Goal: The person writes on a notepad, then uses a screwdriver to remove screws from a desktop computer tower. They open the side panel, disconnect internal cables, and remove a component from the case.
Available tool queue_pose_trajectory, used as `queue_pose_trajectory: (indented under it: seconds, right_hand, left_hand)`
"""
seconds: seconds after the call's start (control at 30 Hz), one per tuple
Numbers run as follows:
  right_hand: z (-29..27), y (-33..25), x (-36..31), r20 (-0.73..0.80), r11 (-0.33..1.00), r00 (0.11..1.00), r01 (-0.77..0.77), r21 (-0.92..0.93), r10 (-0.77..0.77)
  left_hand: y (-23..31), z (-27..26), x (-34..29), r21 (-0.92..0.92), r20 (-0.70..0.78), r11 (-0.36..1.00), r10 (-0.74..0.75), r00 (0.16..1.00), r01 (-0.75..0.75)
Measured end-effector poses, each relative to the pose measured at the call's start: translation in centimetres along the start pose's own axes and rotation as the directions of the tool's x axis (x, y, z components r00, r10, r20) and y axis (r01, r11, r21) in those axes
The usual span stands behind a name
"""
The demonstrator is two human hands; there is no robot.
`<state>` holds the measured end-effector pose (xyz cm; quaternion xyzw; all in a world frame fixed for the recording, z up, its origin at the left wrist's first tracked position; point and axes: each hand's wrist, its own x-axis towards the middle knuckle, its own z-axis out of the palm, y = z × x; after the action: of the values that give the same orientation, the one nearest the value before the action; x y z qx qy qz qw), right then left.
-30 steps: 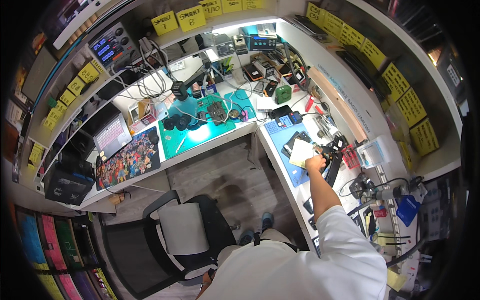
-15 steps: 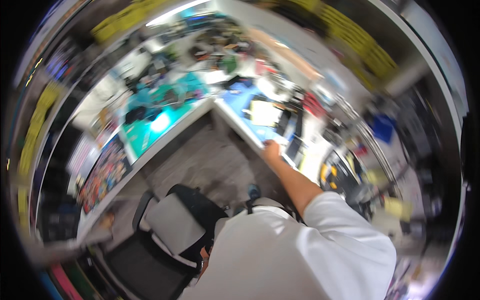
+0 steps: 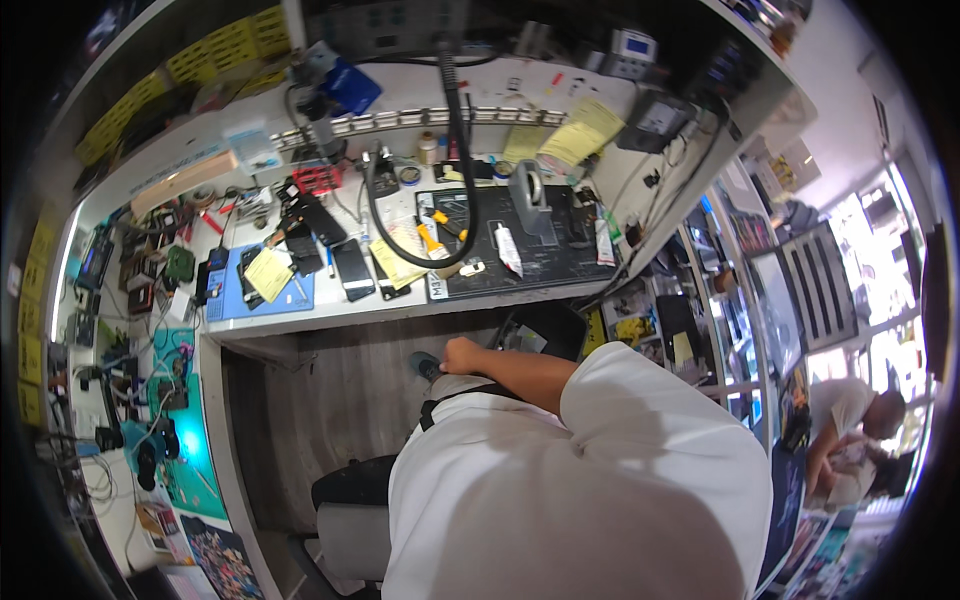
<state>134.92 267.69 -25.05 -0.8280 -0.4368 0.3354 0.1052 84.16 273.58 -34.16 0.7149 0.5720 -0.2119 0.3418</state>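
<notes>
Below counter [image 3: 400, 312] edge: your right hand [image 3: 462, 356] fisted, fingers curled together, holding nothing visible, forearm bent across lap. Nearest item: black phone [image 3: 352, 268] on counter above. Left hand out of view.

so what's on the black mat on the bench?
On the black mat: a grey tape dispenser, a white tube, a yellow-handled tool, and a black hose looping across. The mat under them is hidden.

White L-shaped desk [image 3: 330, 322] w/ shelf [image 3: 140, 120] above, yellow labels along it. Grey wood-look floor [image 3: 340, 400] below. Chair [image 3: 350, 510] at bottom. Bright windows [image 3: 880, 250] on right.
</notes>
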Motion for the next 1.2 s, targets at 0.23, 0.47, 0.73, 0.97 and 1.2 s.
queue_pose_trajectory:
  seconds: [0.23,0.47,0.73,0.97,1.2]
  right_hand:
    - [2.9,15.2,-13.0,-0.108,0.832,0.828,-0.534,0.148,0.551]
    - [13.4,21.9,-23.1,-0.058,0.736,0.746,-0.637,0.227,0.663]
    - [11.0,22.5,-27.5,-0.258,0.457,0.398,-0.566,0.686,0.88]
    - [-14.1,29.8,-21.2,-0.694,0.69,-0.025,-0.088,0.718,0.719]
    - [-32.4,42.7,-5.7,-0.947,0.947,-0.016,-0.005,0.321,0.321]
  left_hand:
    - [1.8,-2.4,1.9,0.159,0.057,0.977,0.136,0.989,-0.144]
    - [6.2,-4.1,3.8,0.265,0.11,0.929,0.238,0.965,-0.26]
    - [15.9,-4.9,4.1,0.247,0.123,0.9,0.338,0.933,-0.358]
    - [19.7,-1.9,0.4,-0.092,0.341,0.963,0.269,0.901,-0.253]
    - [15.3,6.2,-9.2,-0.153,0.384,0.988,0.051,0.922,0.009]
